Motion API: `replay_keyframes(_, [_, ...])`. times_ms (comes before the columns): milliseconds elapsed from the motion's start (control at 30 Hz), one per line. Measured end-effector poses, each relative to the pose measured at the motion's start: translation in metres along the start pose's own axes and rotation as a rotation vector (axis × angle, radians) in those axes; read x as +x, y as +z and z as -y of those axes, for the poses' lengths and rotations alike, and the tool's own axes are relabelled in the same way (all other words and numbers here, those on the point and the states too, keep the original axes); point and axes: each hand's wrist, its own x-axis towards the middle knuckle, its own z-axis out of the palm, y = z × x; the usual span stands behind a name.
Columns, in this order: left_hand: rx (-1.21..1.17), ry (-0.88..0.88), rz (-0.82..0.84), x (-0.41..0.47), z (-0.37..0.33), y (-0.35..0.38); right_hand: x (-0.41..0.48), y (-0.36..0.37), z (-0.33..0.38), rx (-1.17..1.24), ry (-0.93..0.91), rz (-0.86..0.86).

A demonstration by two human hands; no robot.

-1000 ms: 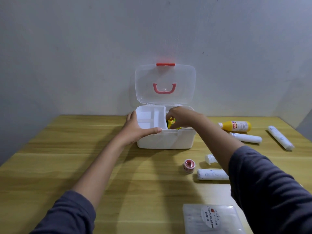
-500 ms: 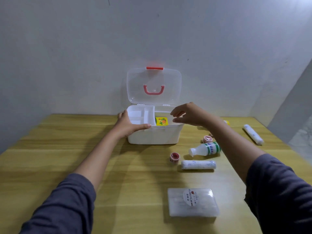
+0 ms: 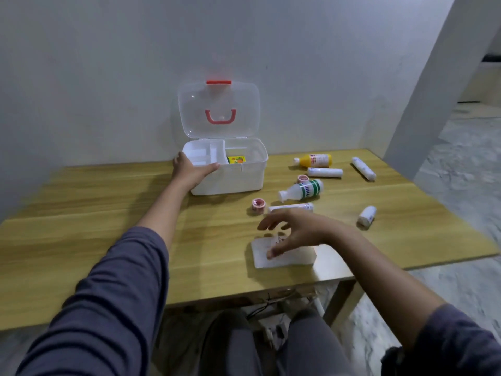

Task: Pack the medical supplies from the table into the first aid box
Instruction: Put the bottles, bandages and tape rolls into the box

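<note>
Left hand point(image 3: 193, 170) gripping the open white plastic first aid box point(image 3: 230, 177); right hand point(image 3: 295, 230), fingers spread, over a flat clear plastic packet point(image 3: 282, 257) on the wooden table point(image 3: 81, 207).

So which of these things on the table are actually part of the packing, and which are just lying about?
Part of the job:
first aid box, steadied by the left hand
yellow packet, already inside
flat clear pack under the right hand
yellow bottle
green-labelled bottle
four white rolls, e.g.
two tape rolls, e.g.

Just lying about:
cables under the table
</note>
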Motion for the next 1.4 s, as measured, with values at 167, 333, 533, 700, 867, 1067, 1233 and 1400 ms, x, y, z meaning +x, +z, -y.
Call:
replay_keyframes(167, [0.02, -0.011, 0.001, -0.004, -0.004, 0.0, 0.002, 0.013, -0.001, -0.112, 0.021, 0.043])
replay_keyframes(333, [0.047, -0.03, 0.009, -0.007, -0.007, -0.002, 0.017, -0.012, -0.001, -0.091, -0.038, -0.123])
replay_keyframes(533, [0.123, -0.012, 0.051, 0.003, -0.006, -0.009, 0.053, -0.076, 0.011, -0.017, -0.155, -0.417])
replay_keyframes(700, [0.204, 0.055, 0.152, 0.014, -0.004, -0.02, 0.105, -0.11, 0.014, -0.048, -0.158, -0.528])
replay_keyframes(867, [0.267, 0.091, 0.201, 0.033, -0.001, -0.025, 0.153, -0.117, 0.012, -0.195, -0.096, -0.452])
replay_keyframes(1067, [0.243, 0.106, 0.249, 0.04, 0.0, -0.022, 0.194, -0.113, 0.003, -0.313, -0.025, -0.276])
replay_keyframes(1233, [0.205, 0.125, 0.209, 0.037, 0.004, -0.02, 0.216, -0.1, 0.003, -0.371, -0.047, -0.271])
replay_keyframes(1400, [0.134, 0.153, 0.181, 0.036, 0.005, -0.018, 0.223, -0.089, 0.0, -0.314, -0.074, -0.224])
